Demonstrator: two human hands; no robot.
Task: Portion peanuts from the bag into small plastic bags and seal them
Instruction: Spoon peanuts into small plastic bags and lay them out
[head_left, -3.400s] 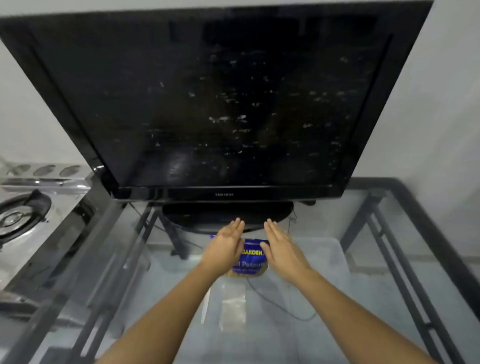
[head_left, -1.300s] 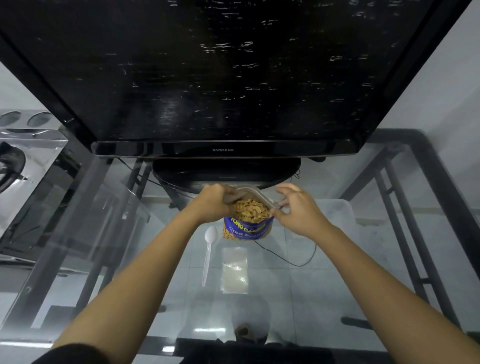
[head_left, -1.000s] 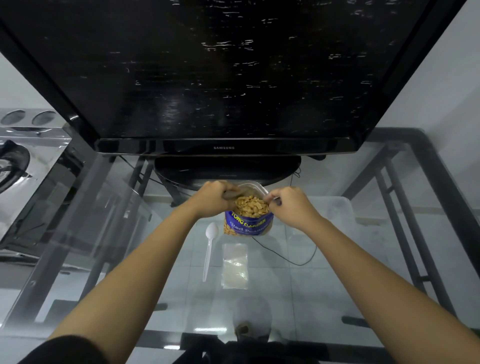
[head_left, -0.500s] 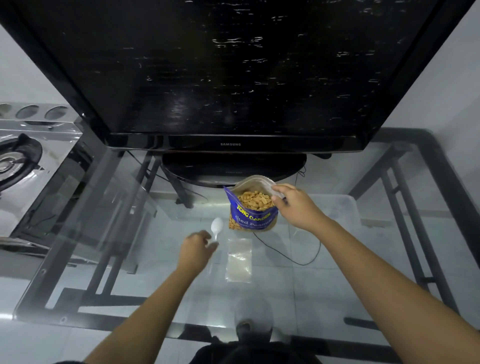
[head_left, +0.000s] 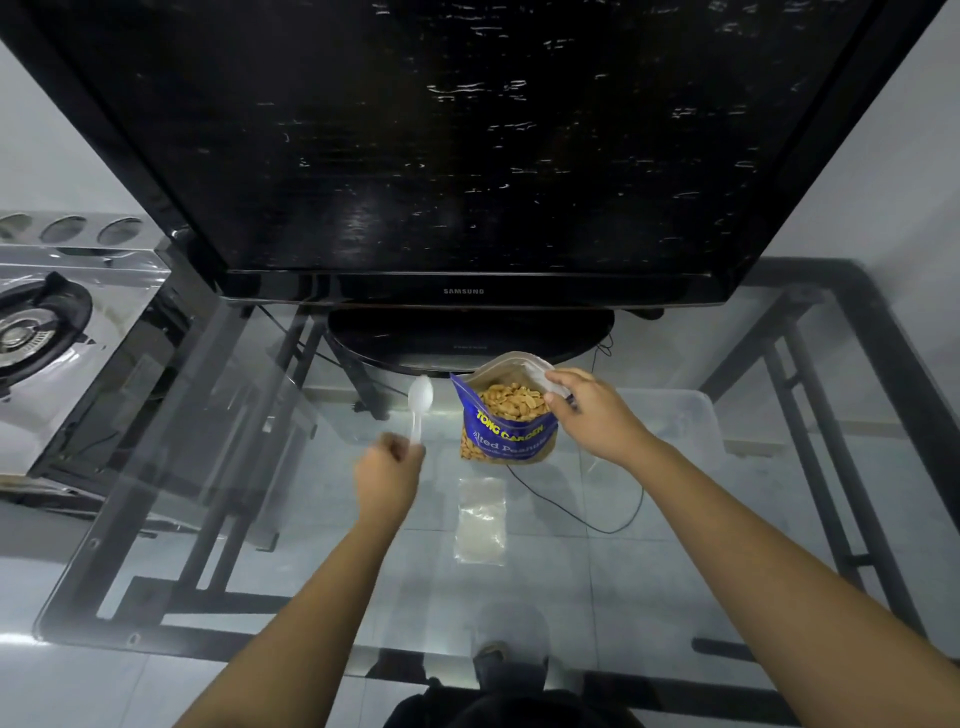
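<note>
A blue peanut bag (head_left: 506, 434) stands upright on the glass table (head_left: 649, 571) with its mouth spread wide and peanuts showing inside. My right hand (head_left: 597, 415) pinches the bag's right rim. My left hand (head_left: 388, 474) is closed around the handle of a white plastic spoon (head_left: 420, 402), whose bowl points away from me, just left of the bag. A small clear plastic bag (head_left: 480, 521) lies flat on the glass, just in front of the peanut bag.
A large black television (head_left: 467, 156) on an oval stand (head_left: 467, 340) looms right behind the bag. A steel gas stove (head_left: 47, 322) sits off the table's left side. A black cable (head_left: 597, 519) and a clear plastic bin (head_left: 685, 421) show through the glass.
My left hand let go of the bag's left rim, dropped to the spoon on the glass and lifted it by the handle. My right hand stays on the bag's rim.
</note>
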